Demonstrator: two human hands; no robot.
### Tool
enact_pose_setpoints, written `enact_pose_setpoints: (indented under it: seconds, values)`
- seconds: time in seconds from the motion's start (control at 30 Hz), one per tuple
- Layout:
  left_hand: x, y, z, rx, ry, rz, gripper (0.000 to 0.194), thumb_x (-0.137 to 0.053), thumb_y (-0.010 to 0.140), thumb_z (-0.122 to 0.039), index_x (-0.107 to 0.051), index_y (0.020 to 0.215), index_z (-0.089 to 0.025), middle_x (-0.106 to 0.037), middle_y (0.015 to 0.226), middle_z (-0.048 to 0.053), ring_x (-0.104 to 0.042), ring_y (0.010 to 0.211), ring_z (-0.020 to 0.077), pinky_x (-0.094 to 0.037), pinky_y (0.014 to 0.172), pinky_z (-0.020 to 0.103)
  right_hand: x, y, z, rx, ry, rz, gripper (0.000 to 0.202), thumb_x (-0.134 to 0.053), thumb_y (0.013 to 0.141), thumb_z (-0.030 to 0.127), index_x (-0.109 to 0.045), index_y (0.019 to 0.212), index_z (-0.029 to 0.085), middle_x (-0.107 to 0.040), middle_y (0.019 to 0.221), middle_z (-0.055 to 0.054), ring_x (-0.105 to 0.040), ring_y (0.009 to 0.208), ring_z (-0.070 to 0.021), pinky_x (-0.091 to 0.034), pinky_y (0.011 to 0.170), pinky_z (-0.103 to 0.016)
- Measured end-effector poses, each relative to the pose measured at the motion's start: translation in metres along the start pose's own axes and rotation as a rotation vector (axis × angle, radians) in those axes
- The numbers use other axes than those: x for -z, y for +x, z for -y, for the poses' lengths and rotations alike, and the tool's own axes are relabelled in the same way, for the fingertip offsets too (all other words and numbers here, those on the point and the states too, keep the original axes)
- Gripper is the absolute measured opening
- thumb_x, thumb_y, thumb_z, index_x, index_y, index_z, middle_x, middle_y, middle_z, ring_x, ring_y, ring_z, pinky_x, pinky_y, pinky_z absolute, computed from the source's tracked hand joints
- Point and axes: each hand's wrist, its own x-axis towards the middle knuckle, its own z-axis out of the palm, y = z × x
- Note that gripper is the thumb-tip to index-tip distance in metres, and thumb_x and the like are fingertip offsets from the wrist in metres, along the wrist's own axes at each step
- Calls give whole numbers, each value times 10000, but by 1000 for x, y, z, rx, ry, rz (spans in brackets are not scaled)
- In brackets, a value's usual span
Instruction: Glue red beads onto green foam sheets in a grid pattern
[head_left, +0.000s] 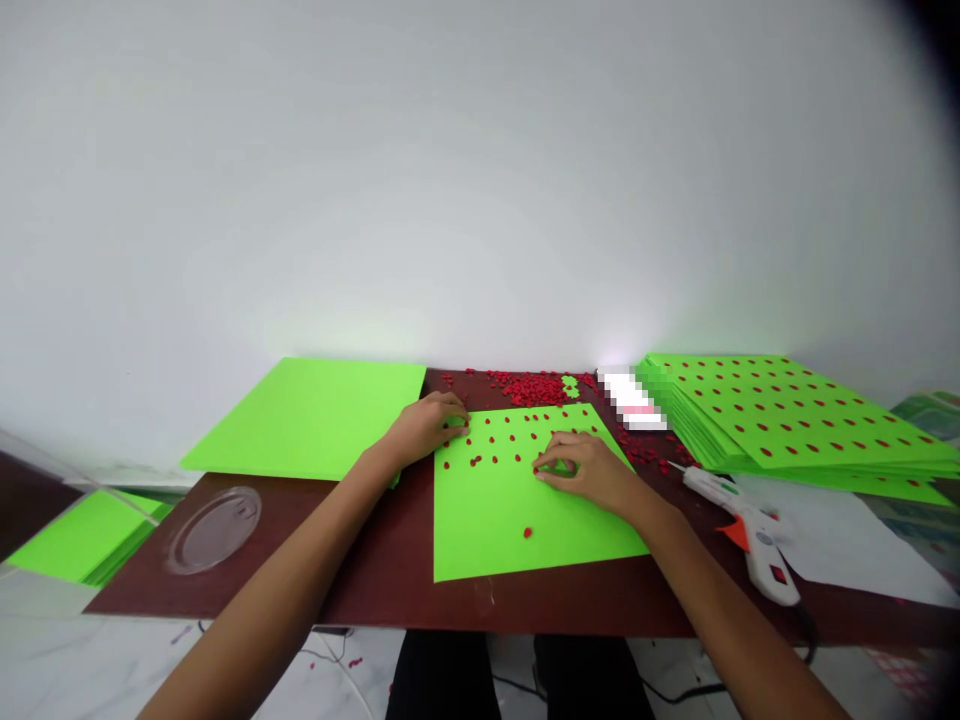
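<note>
A bright green square sheet (495,530) lies on the table in front of me, with rows of small red pieces (512,438) over its far half. My right hand (589,468) rests over the middle of the sheet, thumb and forefinger pinched on a small red piece at the near row. At the sheet's far left corner my left hand (426,428) has its fingers curled, thumb and forefinger tips around another small red piece. One loose-looking red piece (528,533) sits alone nearer to me.
Plain green sheets (315,415) lie at left, a dotted stack (795,410) at right. Behind are a heap of red pieces (532,388) and a blurred-out phone-like object (631,400). A hot glue gun (750,535) lies right on white paper (855,540); a clear plastic lid (215,530) is left.
</note>
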Motion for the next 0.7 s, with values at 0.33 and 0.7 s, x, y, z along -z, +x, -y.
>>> enact_pose_setpoints:
  seconds: [0.33,0.7]
  values:
    - [1,0,1,-11,9,10,205,-631,993,-344,-760,1112,-238,-697,1254,63,-644,1163,247,-521,961,357,-2,3,12,-69,104,6,141,-696,830,94,-749,880,214,-683,848,-9,-588,701,-145,-456,678,-266]
    - [2,0,0,-17,10,7,198,-628,997,-341,-765,1103,-245,-708,1238,60,-645,1162,247,-525,973,363,-4,3,6,-26,98,-1,101,-693,854,156,-752,891,229,-671,818,-11,-602,715,-159,-469,700,-285]
